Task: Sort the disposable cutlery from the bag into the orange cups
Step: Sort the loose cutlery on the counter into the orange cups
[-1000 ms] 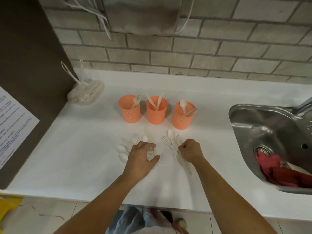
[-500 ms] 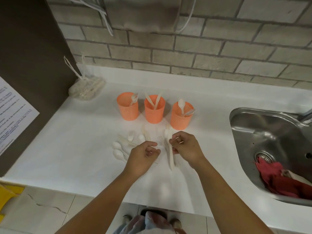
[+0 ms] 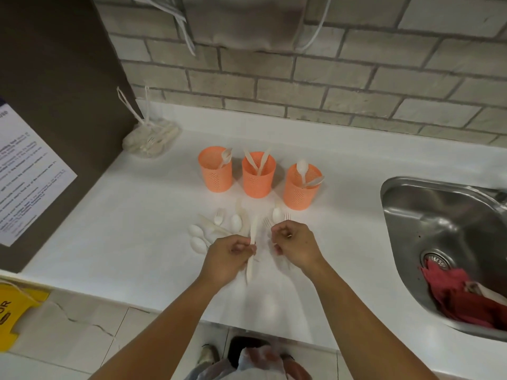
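Cutlery [image 3: 219, 229] is lying loose on the white counter [image 3: 137, 229], just in front of three orange cups [image 3: 215, 174].

Head view: left hand [image 3: 230, 256] is pinching a knife [image 3: 253, 229] near its middle. Right hand [image 3: 296, 245] is curling its fingers just beside it; cannot tell whether it is holding anything.

Middle cup [image 3: 258, 176] is holding knives. Judgement: carry this knife there and lower it in gently, since the cup looks light and could tip.
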`<state>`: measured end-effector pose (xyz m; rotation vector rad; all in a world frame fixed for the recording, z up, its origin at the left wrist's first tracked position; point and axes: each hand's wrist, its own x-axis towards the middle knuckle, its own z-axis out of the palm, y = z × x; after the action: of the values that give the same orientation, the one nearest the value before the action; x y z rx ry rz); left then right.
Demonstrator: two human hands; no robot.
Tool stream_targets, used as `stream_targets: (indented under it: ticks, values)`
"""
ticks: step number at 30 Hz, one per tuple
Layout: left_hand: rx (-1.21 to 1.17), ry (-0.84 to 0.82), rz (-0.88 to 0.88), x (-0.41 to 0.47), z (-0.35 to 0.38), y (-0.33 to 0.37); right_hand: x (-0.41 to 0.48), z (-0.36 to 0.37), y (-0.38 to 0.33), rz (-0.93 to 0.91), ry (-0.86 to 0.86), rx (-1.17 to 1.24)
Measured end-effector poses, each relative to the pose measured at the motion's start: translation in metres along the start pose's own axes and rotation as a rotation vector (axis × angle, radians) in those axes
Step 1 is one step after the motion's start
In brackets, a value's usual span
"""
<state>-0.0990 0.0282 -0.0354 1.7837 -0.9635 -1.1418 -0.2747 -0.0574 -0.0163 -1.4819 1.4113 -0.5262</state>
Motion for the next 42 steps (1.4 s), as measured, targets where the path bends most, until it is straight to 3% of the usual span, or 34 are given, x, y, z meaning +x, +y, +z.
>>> stream_targets:
  ticks: [8, 16, 20, 31, 38, 42]
  values:
    - [-0.042, 0.133, -0.051, 0.004, -0.042, -0.012, 0.017, 0.044, -0.017, -0.08, -0.042, -0.315]
    - [-0.058, 0.158, -0.055, 0.0, -0.074, -0.019, 0.023, 0.076, -0.028, -0.042, -0.031, -0.638]
    - [-0.073, 0.152, -0.053, -0.001, -0.081, -0.018, 0.021, 0.08, -0.028, -0.03, 0.0, -0.68]
    - [-0.011, 0.089, -0.017, 0.009, -0.1, -0.016, 0.014, 0.089, -0.035, 0.124, 0.075, -0.472]
    - [-0.048, 0.036, -0.012, 0.015, -0.101, -0.023, 0.005, 0.082, -0.036, -0.074, 0.313, -0.245]
    - [-0.07, 0.02, -0.007, 0.018, -0.098, -0.023, -0.006, 0.091, -0.047, -0.139, 0.202, -0.03]
